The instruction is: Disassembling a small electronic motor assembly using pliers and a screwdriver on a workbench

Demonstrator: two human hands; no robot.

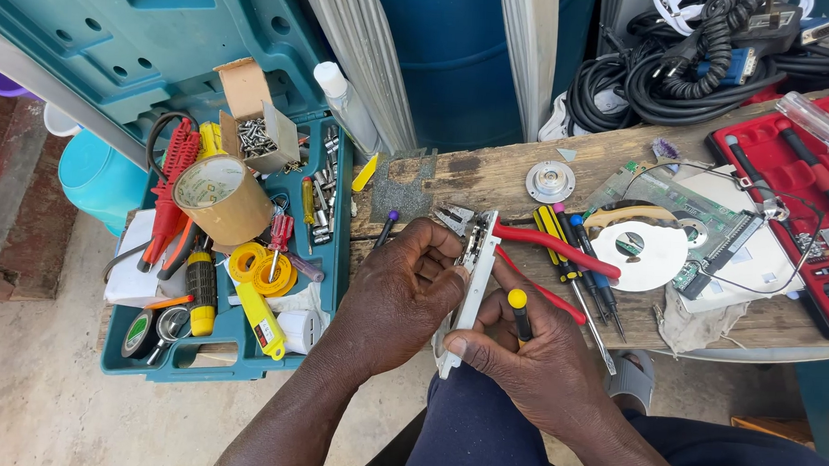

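Silvery bracket [471,281] gripped by both closed hands; right hand [531,357] apparently pinches screwdriver [520,311].

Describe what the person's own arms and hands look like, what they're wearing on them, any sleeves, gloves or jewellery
Both forearms are bare up to the frame's bottom edge, with no sleeves in view. The left hand and right hand wear no gloves, and no rings, watch or bracelet show. Fingernails are short. Below the arms, dark navy trousers cover the lap.

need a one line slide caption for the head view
Left hand steadies a slim white panel while the right hand holds a yellow-capped screwdriver beside it, above a wooden bench.
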